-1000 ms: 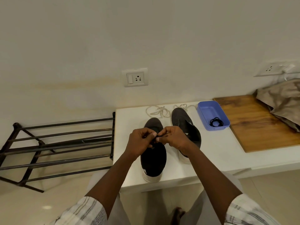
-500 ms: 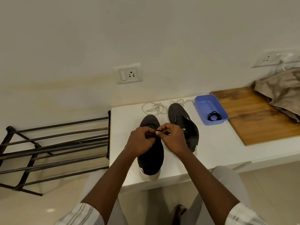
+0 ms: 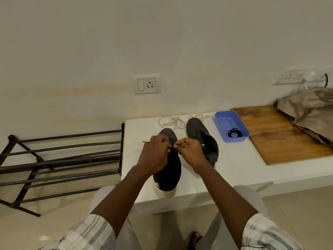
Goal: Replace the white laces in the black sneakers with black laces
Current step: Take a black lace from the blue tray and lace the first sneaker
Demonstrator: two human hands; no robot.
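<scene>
Mid-frame, the left hand (image 3: 155,156) and right hand (image 3: 191,154), fingers curled, pinch the black lace (image 3: 175,145) between them over the near sneaker (image 3: 167,175).

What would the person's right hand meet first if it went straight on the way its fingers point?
Probably the left hand: the right hand points left across the nearer black sneaker, pinching a thin black lace; depth between them is unclear.

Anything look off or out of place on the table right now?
Nothing spilled or damaged. The white laces lie in loose tangles by the wall behind the sneakers, and the right sneaker sits angled away from the left sneaker, where the left hand and right hand pinch a black lace.
</scene>
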